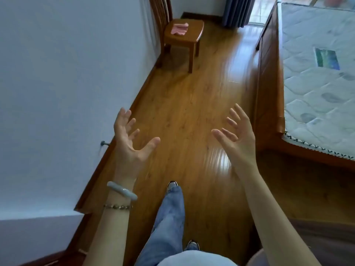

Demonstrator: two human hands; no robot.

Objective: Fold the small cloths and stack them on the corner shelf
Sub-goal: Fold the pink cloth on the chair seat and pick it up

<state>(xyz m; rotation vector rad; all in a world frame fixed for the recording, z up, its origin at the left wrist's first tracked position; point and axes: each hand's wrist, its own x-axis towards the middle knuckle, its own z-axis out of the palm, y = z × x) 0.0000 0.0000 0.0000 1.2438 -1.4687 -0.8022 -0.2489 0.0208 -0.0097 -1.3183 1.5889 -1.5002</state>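
Well, starting at the far left, a smooth pale wall (57,73) runs along a dark wooden skirting board, with a small metal stub poking out low on it. Next comes the left hand (130,137), raised palm inward, fingers spread and slack, gripping nothing at all; on its wrist sit a thick, glossy pale bangle (122,190) and a thin beaded chain bracelet (118,206). Beyond that hand, far up against the wall, stands a wooden chair (196,33) with a slatted back and a rounded, polished seat, and lying on that seat is the pink cloth (180,29), soft and rumpled, loosely bunched rather than neatly flat. From the chair back toward the camera stretches a glossy wood-plank floor (182,112), catching a bright glare patch. Below, a leg in loose blue denim (169,212) steps forward, a shoe tip showing. Right of the chair, near the far wall, hangs a dark blue pleated curtain (238,10). Then the right hand (237,135), also lifted, open and empty, fingers fanned. Farthest right of the chair, a quilted white mattress (317,83) with faint printed motifs rests in a brown wooden bed frame (269,83).
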